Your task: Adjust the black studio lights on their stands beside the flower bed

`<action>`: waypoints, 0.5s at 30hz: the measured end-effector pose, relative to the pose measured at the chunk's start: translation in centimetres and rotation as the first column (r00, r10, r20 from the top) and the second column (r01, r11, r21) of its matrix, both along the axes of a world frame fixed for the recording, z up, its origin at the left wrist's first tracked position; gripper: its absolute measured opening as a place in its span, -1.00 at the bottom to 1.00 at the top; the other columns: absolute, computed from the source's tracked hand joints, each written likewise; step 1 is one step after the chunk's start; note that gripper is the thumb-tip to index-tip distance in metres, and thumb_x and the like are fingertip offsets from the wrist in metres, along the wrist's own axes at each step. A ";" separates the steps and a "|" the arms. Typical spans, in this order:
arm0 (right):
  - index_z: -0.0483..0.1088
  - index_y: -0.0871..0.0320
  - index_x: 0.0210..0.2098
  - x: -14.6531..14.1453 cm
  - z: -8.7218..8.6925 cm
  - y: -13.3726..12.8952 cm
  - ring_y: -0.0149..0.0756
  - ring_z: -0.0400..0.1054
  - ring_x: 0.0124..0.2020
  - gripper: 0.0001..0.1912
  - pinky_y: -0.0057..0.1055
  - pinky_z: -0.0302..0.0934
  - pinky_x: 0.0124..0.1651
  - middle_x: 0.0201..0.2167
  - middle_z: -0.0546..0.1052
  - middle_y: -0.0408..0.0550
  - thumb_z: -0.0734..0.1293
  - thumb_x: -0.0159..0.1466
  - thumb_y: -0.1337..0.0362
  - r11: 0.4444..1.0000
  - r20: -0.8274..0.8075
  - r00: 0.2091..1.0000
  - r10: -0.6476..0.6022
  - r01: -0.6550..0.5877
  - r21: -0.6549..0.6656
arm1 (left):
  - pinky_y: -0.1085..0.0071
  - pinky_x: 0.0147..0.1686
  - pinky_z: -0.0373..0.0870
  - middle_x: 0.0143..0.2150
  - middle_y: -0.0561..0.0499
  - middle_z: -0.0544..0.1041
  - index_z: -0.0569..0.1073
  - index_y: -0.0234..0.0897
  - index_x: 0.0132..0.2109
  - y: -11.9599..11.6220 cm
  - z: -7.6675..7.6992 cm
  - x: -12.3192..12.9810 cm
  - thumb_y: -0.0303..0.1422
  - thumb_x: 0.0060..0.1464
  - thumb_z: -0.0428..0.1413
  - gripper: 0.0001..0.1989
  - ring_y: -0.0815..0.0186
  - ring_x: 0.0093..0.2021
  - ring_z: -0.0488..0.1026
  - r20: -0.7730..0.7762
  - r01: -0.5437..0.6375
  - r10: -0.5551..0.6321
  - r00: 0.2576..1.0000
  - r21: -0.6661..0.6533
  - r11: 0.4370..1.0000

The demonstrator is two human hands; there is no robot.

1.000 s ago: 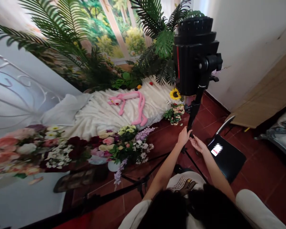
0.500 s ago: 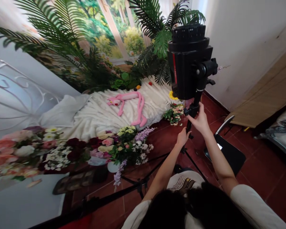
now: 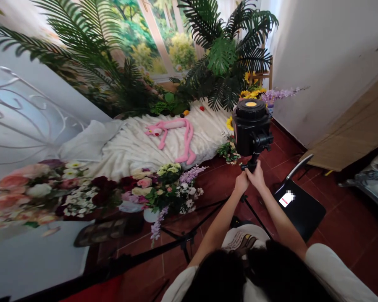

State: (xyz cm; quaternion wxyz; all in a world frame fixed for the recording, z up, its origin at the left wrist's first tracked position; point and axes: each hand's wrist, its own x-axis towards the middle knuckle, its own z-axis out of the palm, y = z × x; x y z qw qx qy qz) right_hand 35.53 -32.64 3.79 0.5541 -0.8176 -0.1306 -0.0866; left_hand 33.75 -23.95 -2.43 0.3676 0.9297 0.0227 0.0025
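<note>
A black studio light (image 3: 252, 128) stands on a black stand in front of me, its round top with a yellow disc facing up. Just below the lamp, my left hand (image 3: 242, 183) is wrapped round the stand's pole. My right hand (image 3: 256, 174) closes on the same stand slightly higher, at the joint under the lamp, with its fingers near my left hand. The pole between and behind my hands is mostly hidden. The stand's dark legs spread out over the red floor below.
A pink plush toy (image 3: 185, 140) lies on a white fur-covered bench (image 3: 129, 147). Flower bunches (image 3: 164, 186) line its near side, palm leaves (image 3: 222, 56) its far side. Right of me is a black chair (image 3: 305, 209) with a phone (image 3: 286, 199) on it. Another black stand (image 3: 138, 262) crosses the lower left.
The lamp has come down and now stands lower, showing its top. My right hand has moved down with it, close to my left hand, which is slightly lower.
</note>
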 end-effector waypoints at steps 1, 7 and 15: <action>0.11 0.18 -0.02 -0.1 0.2 -0.3 -0.15 0.38 -0.18 -0.52 -0.21 0.27 -0.11 -0.18 0.44 0.07 0.31 0.13 0.19 1.000 0.010 1.000 0.005 -0.005 -0.004 | 0.36 -0.17 0.39 -0.17 -0.16 0.51 0.39 -0.34 -0.07 0.0 -0.1 0.0 -0.40 0.15 -0.05 -0.76 0.21 -0.18 0.49 0.014 0.004 -0.005 1.000 0.013 1.000; 0.18 0.18 0.02 -2.8 -2.6 -3.2 -0.20 0.34 -0.04 -0.51 -0.22 0.25 0.01 -0.06 0.41 0.13 0.29 0.19 0.06 0.998 -0.019 1.000 -0.023 0.024 0.056 | 0.38 -0.19 0.38 -0.14 -0.18 0.49 0.38 -0.35 -0.11 0.0 -0.6 -0.2 -0.21 0.23 -0.12 -0.68 0.22 -0.15 0.49 0.097 0.021 -0.032 0.995 0.112 0.993; 0.28 0.14 -0.20 -4.2 -7.9 -3.5 -0.36 0.45 -0.42 -0.76 -0.39 0.37 -0.26 -0.39 0.51 -0.09 0.28 0.20 0.15 0.859 -0.468 0.868 -0.163 0.359 0.366 | 0.42 -0.26 0.36 -0.22 -0.15 0.49 0.37 -0.35 -0.15 -0.3 -0.5 -0.2 -0.03 0.19 -0.19 -0.53 0.25 -0.22 0.50 0.149 -0.016 -0.001 0.989 0.118 0.993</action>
